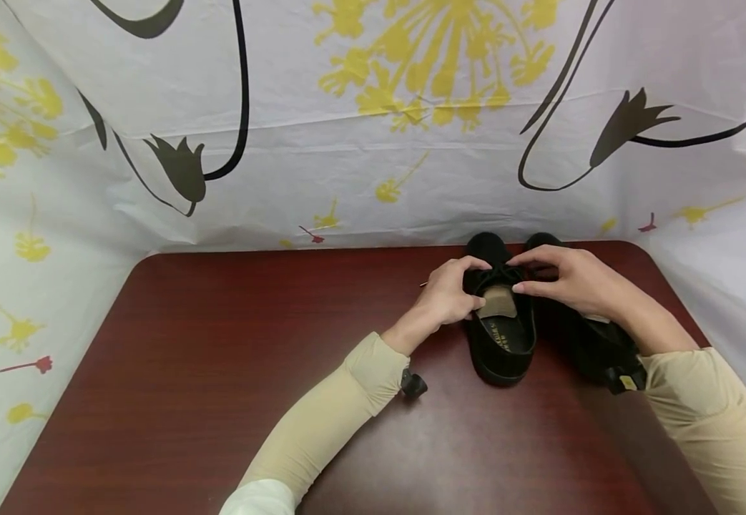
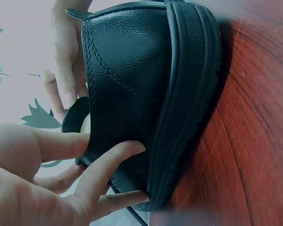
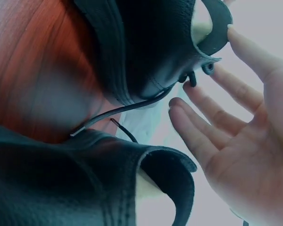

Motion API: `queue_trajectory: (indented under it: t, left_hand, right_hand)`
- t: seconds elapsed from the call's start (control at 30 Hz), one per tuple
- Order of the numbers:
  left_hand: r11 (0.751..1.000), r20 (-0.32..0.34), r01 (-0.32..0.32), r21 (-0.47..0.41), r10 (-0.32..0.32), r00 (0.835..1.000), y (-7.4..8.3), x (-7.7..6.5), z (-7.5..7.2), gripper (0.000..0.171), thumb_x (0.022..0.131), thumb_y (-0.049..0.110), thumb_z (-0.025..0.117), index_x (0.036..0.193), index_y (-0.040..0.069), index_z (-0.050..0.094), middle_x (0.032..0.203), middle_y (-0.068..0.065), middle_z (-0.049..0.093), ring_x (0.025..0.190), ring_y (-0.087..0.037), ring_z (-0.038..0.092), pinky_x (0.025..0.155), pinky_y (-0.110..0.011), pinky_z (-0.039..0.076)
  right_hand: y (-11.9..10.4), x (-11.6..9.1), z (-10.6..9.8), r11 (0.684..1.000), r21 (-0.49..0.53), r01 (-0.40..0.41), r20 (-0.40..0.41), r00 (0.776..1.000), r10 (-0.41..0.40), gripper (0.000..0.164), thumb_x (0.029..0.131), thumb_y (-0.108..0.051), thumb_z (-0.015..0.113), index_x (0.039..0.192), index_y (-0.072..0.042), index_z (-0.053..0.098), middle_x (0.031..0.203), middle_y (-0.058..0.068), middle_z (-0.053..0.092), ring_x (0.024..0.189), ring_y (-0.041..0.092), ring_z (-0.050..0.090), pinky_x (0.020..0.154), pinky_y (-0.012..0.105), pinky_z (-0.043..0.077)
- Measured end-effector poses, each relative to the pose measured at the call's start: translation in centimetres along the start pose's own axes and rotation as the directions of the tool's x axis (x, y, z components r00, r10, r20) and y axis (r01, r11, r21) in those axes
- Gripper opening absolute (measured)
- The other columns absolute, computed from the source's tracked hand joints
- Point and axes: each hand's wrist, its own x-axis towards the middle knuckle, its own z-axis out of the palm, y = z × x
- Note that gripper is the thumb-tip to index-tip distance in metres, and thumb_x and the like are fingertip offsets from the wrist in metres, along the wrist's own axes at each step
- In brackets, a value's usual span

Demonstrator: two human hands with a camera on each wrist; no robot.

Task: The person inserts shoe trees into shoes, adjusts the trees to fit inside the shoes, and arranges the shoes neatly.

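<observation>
Two black lace-up shoes stand side by side at the far right of the table, toes pointing away. My left hand grips the left shoe at its collar. In the left wrist view its thumb lies at the collar edge, fingers against the outer side. My right hand is spread over the same shoe from the right. In the right wrist view its thumb tip touches the tongue, with the fingers extended near the knotted laces. Beneath my right wrist sits the second shoe, partly hidden.
A loose shoelace hangs from the left shoe toward the second shoe. The dark red wooden table has a printed white cloth along its back and sides. A small black wrist camera shows at my left cuff.
</observation>
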Motion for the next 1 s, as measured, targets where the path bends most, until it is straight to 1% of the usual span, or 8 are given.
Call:
queue_trajectory:
  t: [0.13, 0.27, 0.4, 0.53, 0.63, 0.67, 0.87, 1.0]
  left_hand:
    - [0.998, 0.002, -0.001, 0.059, 0.001, 1.0, 0.2, 0.1, 0.4, 0.05, 0.087, 0.011, 0.078, 0.131, 0.029, 0.061, 0.134, 0.004, 0.053, 0.122, -0.018, 0.053, 0.084, -0.025, 0.048]
    - [0.999, 0.01, 0.018, 0.043, -0.019, 1.0, 0.3, 0.2, 0.8, 0.049, 0.088, 0.01, 0.077, 0.13, 0.029, 0.061, 0.135, 0.003, 0.053, 0.117, -0.021, 0.057, 0.077, -0.024, 0.051]
    - [0.999, 0.01, 0.014, 0.052, -0.015, 1.0, 0.5, 0.3, 1.2, 0.049, 0.088, 0.01, 0.077, 0.13, 0.029, 0.062, 0.135, 0.004, 0.053, 0.116, -0.017, 0.056, 0.079, -0.024, 0.05]
    - [1.0, 0.015, 0.012, 0.025, -0.013, 1.0, 0.7, 0.6, 1.5, 0.049, 0.088, 0.009, 0.077, 0.13, 0.028, 0.062, 0.134, 0.003, 0.053, 0.091, -0.014, 0.065, 0.07, -0.022, 0.053]
    - [1.0, 0.013, 0.015, -0.004, -0.015, 1.0, 0.8, 0.7, 1.7, 0.049, 0.087, 0.007, 0.077, 0.13, 0.026, 0.062, 0.132, 0.002, 0.053, 0.068, -0.014, 0.063, 0.057, -0.022, 0.053]
    - [1.0, 0.011, 0.015, -0.004, -0.015, 1.0, 0.9, 0.8, 1.7, 0.049, 0.087, 0.007, 0.077, 0.13, 0.026, 0.062, 0.131, 0.001, 0.053, 0.068, -0.014, 0.063, 0.056, -0.022, 0.052]
    - [0.998, -0.011, 0.007, 0.068, -0.006, 1.0, 1.1, 1.0, 2.2, 0.049, 0.087, 0.011, 0.078, 0.129, 0.029, 0.063, 0.129, 0.005, 0.055, 0.112, -0.012, 0.056, 0.081, -0.022, 0.049]
    - [0.995, -0.011, 0.009, 0.096, -0.008, 1.0, 1.4, 1.0, 2.5, 0.049, 0.087, 0.013, 0.078, 0.13, 0.031, 0.062, 0.13, 0.006, 0.054, 0.12, -0.013, 0.053, 0.09, -0.025, 0.047]
  right_hand:
    - [0.1, 0.0, -0.4, 0.998, -0.055, 0.039, -0.025, 0.999, -0.041, 0.035, 0.086, -0.034, 0.08, 0.118, -0.021, 0.072, 0.118, 0.001, 0.068, 0.112, 0.026, 0.061, 0.09, 0.047, 0.047]
    - [0.6, -0.1, -0.1, 0.995, -0.065, 0.077, -0.062, 0.995, -0.081, 0.033, 0.085, -0.032, 0.081, 0.116, -0.025, 0.073, 0.116, -0.002, 0.069, 0.111, 0.024, 0.062, 0.089, 0.042, 0.046]
    - [1.1, -0.4, 0.5, 0.992, -0.048, 0.119, -0.128, 0.984, -0.124, 0.035, 0.084, -0.031, 0.082, 0.117, -0.026, 0.073, 0.117, -0.006, 0.069, 0.111, 0.018, 0.061, 0.088, 0.026, 0.042]
    - [1.4, -0.7, 0.7, 0.992, 0.024, 0.123, -0.195, 0.974, -0.116, 0.041, 0.083, -0.028, 0.083, 0.123, -0.024, 0.071, 0.119, -0.005, 0.068, 0.111, 0.002, 0.057, 0.089, 0.011, 0.036]
    - [1.5, -0.8, 0.5, 0.989, 0.105, 0.105, -0.213, 0.974, -0.081, 0.046, 0.084, -0.026, 0.082, 0.128, -0.024, 0.068, 0.121, 0.001, 0.067, 0.11, -0.008, 0.053, 0.089, 0.007, 0.034]
    - [1.5, -0.8, 0.4, 0.987, 0.129, 0.098, -0.214, 0.974, -0.069, 0.047, 0.084, -0.025, 0.082, 0.129, -0.024, 0.067, 0.121, 0.002, 0.067, 0.11, -0.01, 0.053, 0.089, 0.006, 0.034]
    - [1.4, -0.9, 0.2, 0.976, 0.199, 0.09, -0.203, 0.978, -0.048, 0.049, 0.086, -0.021, 0.081, 0.133, -0.024, 0.065, 0.122, 0.003, 0.066, 0.111, -0.003, 0.058, 0.088, 0.005, 0.037]
    - [1.4, -1.0, 0.3, 0.962, 0.256, 0.099, -0.197, 0.979, -0.048, 0.05, 0.086, -0.015, 0.08, 0.133, -0.02, 0.065, 0.124, 0.004, 0.065, 0.111, 0.002, 0.059, 0.089, 0.009, 0.04]
